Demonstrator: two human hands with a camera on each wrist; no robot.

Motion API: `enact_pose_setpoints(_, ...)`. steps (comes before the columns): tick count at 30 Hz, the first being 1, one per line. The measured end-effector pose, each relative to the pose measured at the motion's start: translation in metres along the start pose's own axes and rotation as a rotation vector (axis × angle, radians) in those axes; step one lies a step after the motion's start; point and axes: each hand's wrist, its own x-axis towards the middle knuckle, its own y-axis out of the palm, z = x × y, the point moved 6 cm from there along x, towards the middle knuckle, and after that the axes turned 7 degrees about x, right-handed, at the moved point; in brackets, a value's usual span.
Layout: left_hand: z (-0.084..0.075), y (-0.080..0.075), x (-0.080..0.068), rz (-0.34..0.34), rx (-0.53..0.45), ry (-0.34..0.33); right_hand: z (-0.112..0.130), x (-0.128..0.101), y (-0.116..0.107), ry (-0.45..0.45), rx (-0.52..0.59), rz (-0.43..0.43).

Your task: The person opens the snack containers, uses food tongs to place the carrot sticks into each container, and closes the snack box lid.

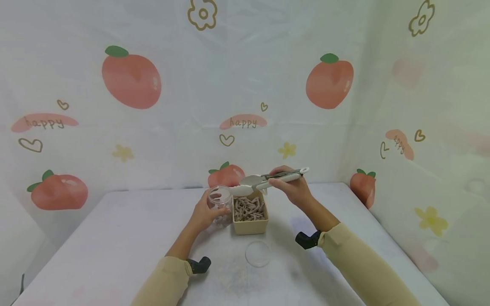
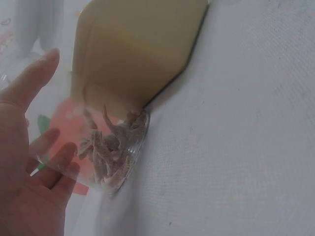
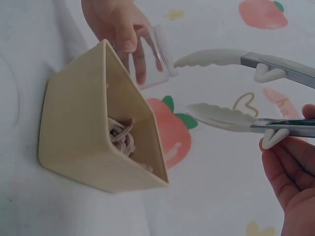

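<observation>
My left hand (image 1: 201,215) grips a clear jar (image 3: 153,58) round its side, and the jar stands on the table with several greyish-brown dried strips (image 2: 106,152) at its bottom. My right hand (image 1: 295,190) holds a pair of kitchen tongs (image 3: 219,118) with pale scalloped tips and metal arms. The tips stand apart with nothing between them, level with the jar's mouth, one of them close to its rim. Right beside the jar is a beige square box (image 1: 250,228), holding a heap of similar strips (image 1: 249,208). The tongs pass above the box's far edge.
A clear round lid (image 1: 258,254) lies flat on the white-covered table (image 1: 153,238), in front of the box. Behind the table hangs a white cloth (image 1: 268,55) printed with peaches, and it continues along the right side.
</observation>
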Motion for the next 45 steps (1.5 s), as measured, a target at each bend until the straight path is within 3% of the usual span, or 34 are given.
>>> enact_pose_setpoints(10,0.000,0.000,-0.001,-0.002,0.000,0.006,0.008,-0.020,-0.006,0.060,-0.032,-0.006)
enact_pose_setpoints(18,0.000,0.000,-0.001,-0.001,0.007,0.006,-0.009,-0.030,-0.008,0.068,-0.058,-0.002)
enact_pose_setpoints(24,0.001,0.000,0.000,-0.013,0.004,0.016,-0.040,-0.026,-0.009,0.065,0.002,0.006)
enact_pose_setpoints(36,-0.002,0.002,0.000,0.006,-0.017,0.000,-0.054,-0.020,0.006,0.081,-0.219,0.082)
enact_pose_setpoints(45,-0.002,-0.001,-0.002,-0.004,-0.026,-0.001,-0.055,-0.018,0.012,0.124,-0.264,0.111)
